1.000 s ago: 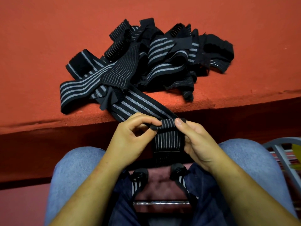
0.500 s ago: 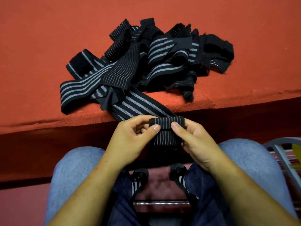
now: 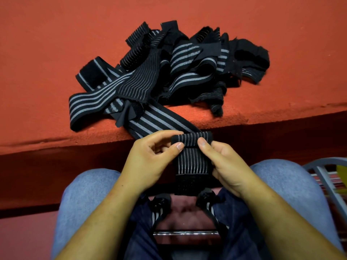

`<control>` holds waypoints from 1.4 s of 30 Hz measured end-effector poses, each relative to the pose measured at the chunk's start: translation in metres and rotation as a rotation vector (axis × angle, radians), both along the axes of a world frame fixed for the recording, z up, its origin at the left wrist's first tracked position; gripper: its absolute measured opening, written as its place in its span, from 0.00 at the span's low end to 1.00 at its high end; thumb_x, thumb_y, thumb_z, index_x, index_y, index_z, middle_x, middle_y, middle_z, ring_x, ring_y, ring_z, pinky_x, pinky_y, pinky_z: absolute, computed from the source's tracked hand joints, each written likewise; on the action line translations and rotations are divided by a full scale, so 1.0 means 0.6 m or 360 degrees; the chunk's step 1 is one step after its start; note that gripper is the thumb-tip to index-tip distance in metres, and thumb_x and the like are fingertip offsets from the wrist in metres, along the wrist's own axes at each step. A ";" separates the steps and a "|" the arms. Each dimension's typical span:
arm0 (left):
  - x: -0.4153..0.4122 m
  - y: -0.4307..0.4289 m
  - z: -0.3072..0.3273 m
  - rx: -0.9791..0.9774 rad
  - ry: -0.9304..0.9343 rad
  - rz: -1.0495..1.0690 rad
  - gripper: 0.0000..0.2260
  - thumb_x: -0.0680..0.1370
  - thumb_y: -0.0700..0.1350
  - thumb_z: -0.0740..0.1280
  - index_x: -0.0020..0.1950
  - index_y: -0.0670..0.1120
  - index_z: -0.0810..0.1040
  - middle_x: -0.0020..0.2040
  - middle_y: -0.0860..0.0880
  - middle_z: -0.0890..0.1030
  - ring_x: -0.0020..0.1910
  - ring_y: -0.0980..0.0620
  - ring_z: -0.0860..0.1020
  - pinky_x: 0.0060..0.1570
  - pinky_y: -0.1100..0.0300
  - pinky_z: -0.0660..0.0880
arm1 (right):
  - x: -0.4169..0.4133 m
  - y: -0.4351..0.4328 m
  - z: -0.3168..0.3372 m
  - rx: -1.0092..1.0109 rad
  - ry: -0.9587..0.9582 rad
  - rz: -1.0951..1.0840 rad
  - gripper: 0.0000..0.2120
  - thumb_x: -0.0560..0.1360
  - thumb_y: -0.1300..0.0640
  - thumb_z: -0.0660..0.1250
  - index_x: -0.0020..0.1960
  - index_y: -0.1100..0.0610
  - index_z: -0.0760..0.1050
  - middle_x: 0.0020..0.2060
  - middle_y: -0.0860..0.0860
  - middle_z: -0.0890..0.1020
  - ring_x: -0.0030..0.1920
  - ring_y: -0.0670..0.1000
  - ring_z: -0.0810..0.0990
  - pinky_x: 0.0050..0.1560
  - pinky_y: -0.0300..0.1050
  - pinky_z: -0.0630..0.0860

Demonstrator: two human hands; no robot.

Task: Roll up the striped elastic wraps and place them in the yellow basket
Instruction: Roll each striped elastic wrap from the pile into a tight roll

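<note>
A black elastic wrap with grey stripes [image 3: 192, 162] hangs in front of my lap, its top end turned over into a small roll [image 3: 191, 139]. My left hand [image 3: 150, 158] pinches the roll's left end between thumb and fingers. My right hand [image 3: 223, 166] pinches the right end, thumb on the front of the roll. The wrap's free length [image 3: 159, 120] runs up and left over the table edge to a pile of several more striped wraps [image 3: 169, 72]. A sliver of yellow [image 3: 341, 171] shows at the far right edge, mostly out of view.
The pile lies on a red-orange cloth-covered table [image 3: 56, 44] whose front edge [image 3: 56, 145] crosses the view just beyond my hands. My knees in blue jeans sit below. A grey metal frame [image 3: 323, 177] stands at the right. A chrome bar [image 3: 185, 233] shows between my legs.
The roll at the wrap's top end has grown thicker as both hands turned it over. The hands stayed in about the same place; the pile has not moved.
</note>
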State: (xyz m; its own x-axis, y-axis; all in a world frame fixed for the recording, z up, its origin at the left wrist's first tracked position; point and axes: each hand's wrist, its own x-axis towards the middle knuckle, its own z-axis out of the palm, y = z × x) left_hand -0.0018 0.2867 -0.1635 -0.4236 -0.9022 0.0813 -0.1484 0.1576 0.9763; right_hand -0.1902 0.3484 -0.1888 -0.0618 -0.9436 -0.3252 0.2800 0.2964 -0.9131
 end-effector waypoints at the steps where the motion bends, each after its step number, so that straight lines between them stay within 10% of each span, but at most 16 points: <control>1: 0.000 0.000 0.000 -0.0011 -0.0006 0.0011 0.10 0.76 0.43 0.75 0.54 0.56 0.86 0.41 0.56 0.84 0.39 0.58 0.77 0.43 0.67 0.75 | 0.001 0.000 0.000 0.0030 -0.0016 0.0034 0.29 0.74 0.37 0.71 0.60 0.61 0.83 0.56 0.60 0.87 0.60 0.61 0.85 0.70 0.64 0.76; 16: 0.001 -0.001 -0.002 -0.0225 -0.0185 -0.0084 0.15 0.77 0.38 0.75 0.60 0.53 0.85 0.52 0.60 0.86 0.50 0.62 0.82 0.55 0.65 0.75 | -0.001 0.001 0.014 0.0023 -0.0290 -0.0026 0.19 0.76 0.46 0.66 0.56 0.58 0.86 0.52 0.60 0.88 0.53 0.56 0.87 0.58 0.53 0.82; 25: 0.000 -0.001 -0.003 0.0102 -0.0043 -0.0093 0.12 0.78 0.51 0.67 0.60 0.57 0.84 0.47 0.61 0.86 0.42 0.64 0.82 0.43 0.66 0.79 | -0.002 -0.005 0.004 0.0041 -0.0413 -0.0148 0.17 0.73 0.56 0.71 0.60 0.62 0.82 0.55 0.61 0.87 0.57 0.59 0.86 0.62 0.57 0.80; 37: 0.004 -0.004 -0.004 0.0112 -0.0008 -0.0111 0.09 0.80 0.40 0.70 0.58 0.48 0.85 0.46 0.59 0.87 0.41 0.66 0.81 0.46 0.72 0.74 | -0.003 0.002 -0.001 -0.0106 -0.0081 0.0077 0.18 0.80 0.45 0.68 0.62 0.58 0.82 0.57 0.59 0.86 0.60 0.57 0.85 0.65 0.55 0.79; 42: 0.001 -0.003 -0.008 0.0305 0.0042 -0.0132 0.12 0.79 0.51 0.68 0.59 0.50 0.85 0.45 0.54 0.86 0.45 0.57 0.82 0.46 0.58 0.81 | -0.004 -0.002 -0.004 -0.0190 0.0119 0.0004 0.15 0.77 0.41 0.71 0.53 0.52 0.82 0.49 0.55 0.85 0.52 0.55 0.83 0.61 0.60 0.76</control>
State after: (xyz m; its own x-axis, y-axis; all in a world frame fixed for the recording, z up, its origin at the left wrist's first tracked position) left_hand -0.0014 0.2851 -0.1686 -0.4970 -0.8643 -0.0766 -0.1168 -0.0208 0.9929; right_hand -0.1923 0.3472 -0.1914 -0.0793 -0.9755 -0.2053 0.2090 0.1851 -0.9602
